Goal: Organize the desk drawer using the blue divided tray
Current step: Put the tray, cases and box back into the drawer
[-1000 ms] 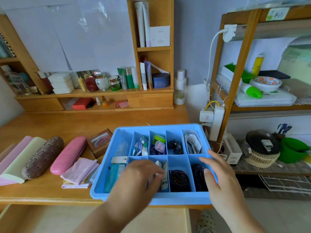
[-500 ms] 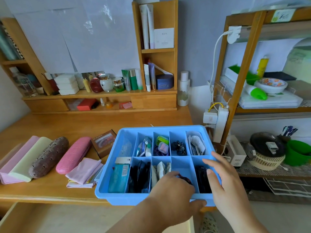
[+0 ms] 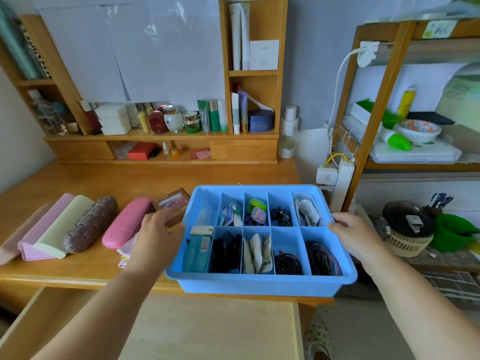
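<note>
Blue divided tray (image 3: 259,285) clasped at both ends; left hand (image 3: 155,236) and right hand (image 3: 355,236) each grasping its rim.

Pink case (image 3: 126,222) beside brown case (image 3: 89,224), cosmetics shelf (image 3: 166,136) behind

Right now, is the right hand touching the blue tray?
Touching: in the head view, the right hand grips the right rim of the blue tray, fingers curled on it.

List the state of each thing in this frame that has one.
Blue divided plastic tray: filled, held at both sides, front overhanging the desk edge.
Left hand: gripping the tray's left rim.
Right hand: gripping the tray's right rim.
Wooden desk drawer: pulled open.
Pink hard glasses case: closed.
</note>
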Demonstrator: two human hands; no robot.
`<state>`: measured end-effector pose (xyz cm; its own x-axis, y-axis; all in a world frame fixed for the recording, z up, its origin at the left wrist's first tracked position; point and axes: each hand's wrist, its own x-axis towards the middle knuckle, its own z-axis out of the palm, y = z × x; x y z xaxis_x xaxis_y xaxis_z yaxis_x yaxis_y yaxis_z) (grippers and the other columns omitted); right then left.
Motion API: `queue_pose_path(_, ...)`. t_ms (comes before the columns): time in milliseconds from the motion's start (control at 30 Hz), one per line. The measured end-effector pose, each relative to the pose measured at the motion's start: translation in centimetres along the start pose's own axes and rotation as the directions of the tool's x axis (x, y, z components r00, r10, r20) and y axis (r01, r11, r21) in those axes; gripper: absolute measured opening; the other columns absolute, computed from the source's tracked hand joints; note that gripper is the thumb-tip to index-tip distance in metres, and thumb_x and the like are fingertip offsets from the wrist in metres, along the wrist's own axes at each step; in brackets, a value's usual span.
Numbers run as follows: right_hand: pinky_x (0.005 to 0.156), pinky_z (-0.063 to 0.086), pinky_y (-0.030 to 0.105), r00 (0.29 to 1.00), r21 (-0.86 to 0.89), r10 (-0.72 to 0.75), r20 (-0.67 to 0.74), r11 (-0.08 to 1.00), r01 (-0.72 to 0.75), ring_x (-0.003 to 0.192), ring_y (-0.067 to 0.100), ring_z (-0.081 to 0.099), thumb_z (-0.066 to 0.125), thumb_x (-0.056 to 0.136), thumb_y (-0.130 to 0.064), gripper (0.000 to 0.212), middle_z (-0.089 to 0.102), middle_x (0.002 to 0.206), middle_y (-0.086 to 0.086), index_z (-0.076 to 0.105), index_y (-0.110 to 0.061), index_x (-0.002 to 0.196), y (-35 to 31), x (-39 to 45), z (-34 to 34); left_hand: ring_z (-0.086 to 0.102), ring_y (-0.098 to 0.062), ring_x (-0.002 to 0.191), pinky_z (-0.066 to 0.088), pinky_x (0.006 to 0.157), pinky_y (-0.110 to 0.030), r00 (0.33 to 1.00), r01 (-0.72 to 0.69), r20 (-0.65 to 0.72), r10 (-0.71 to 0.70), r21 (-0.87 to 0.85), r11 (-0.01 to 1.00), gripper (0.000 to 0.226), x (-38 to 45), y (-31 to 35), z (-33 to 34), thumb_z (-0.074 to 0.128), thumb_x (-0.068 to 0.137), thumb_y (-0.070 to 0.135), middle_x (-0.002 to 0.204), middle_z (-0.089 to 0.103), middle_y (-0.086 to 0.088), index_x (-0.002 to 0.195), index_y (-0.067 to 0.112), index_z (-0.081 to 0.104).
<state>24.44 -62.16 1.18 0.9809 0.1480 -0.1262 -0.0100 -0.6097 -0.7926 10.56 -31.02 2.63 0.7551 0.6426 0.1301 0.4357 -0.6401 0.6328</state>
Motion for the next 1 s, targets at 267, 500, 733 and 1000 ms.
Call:
queue_pose_path(267, 0.053, 0.033, 0.029, 0.992, -0.029, -0.076, -0.103, 0.997, 0.073, 0.060, 0.021, 0.051, 0.041, 0.097, -0.020, 0.018, 0.060, 0.078, 0.013, 0.056, -0.026, 0.089, 1.0, 1.4, 1.8, 0.051, -0.008, 0.061, 0.037, 0.051, -0.022, 0.990, 0.044, 0.135, -0.032, -0.088, 0.995, 0.017, 1.6, -1.2, 2.9, 0.051, 0.093, 0.017, 0.068, 0.059, 0.004, 0.079, 0.020, 0.060)
queue_pose_path(500, 0.051, 0.033, 0.029, 0.990, -0.061, -0.083, -0.117, 0.995, 0.076, 0.061, 0.024, 0.053, 0.043, 0.097, -0.021, 0.014, 0.059, 0.074, 0.005, 0.055, -0.027, 0.100, -0.3, 5.8, 1.7, 0.051, -0.011, 0.059, 0.035, 0.047, -0.019, 0.988, 0.069, 0.144, -0.049, -0.134, 0.989, 0.018, 5.6, -0.2, 4.4, 0.050, 0.093, 0.016, 0.068, 0.058, 0.003, 0.079, 0.019, 0.061)
queue_pose_path(733, 0.051, 0.032, 0.030, 0.990, -0.054, -0.048, -0.131, 0.998, 0.041, 0.053, 0.026, 0.047, 0.046, 0.097, -0.020, 0.024, 0.057, 0.065, 0.012, 0.061, -0.014, 0.115, -2.3, 11.9, 2.4, 0.053, -0.009, 0.060, 0.038, 0.046, -0.018, 0.991, 0.084, 0.115, -0.066, -0.164, 0.983, 0.018, 10.7, 0.7, 6.4, 0.046, 0.094, 0.017, 0.073, 0.062, -0.001, 0.089, 0.015, 0.063)
queue_pose_path(1000, 0.092, 0.042, 0.045, 0.937, -0.473, -0.283, -0.206, 0.867, 0.158, 0.116, 0.038, 0.050, 0.048, 0.097, -0.031, 0.044, 0.053, 0.130, 0.018, 0.047, -0.011, 0.136, -3.8, 9.8, 2.3, 0.056, -0.010, 0.080, 0.042, 0.067, -0.025, 0.997, -0.008, -0.077, -0.009, -0.216, 0.976, 0.029, 9.4, 0.2, 5.0, 0.045, 0.096, 0.024, 0.093, 0.060, 0.004, 0.119, 0.013, 0.060)
